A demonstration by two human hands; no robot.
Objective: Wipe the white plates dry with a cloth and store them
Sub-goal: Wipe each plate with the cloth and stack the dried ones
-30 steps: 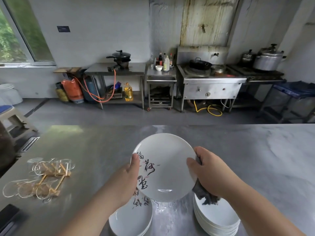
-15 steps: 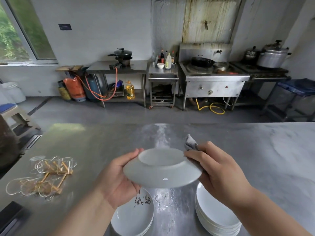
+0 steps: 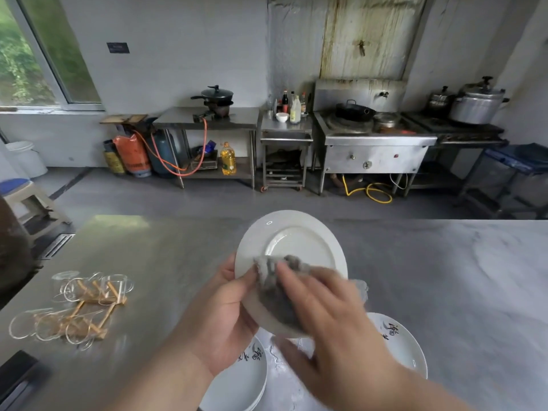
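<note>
Plate (image 3: 296, 232) underside faces me; my left hand (image 3: 225, 318) grips its rim, my right hand (image 3: 326, 321) presses the cloth (image 3: 272, 271) with flat fingers. I should wipe in circles, outward to the rim.

Glossy white ceramic plate (image 3: 292, 244), fuzzy grey cloth (image 3: 274, 295), brushed steel table (image 3: 166, 262).
</note>
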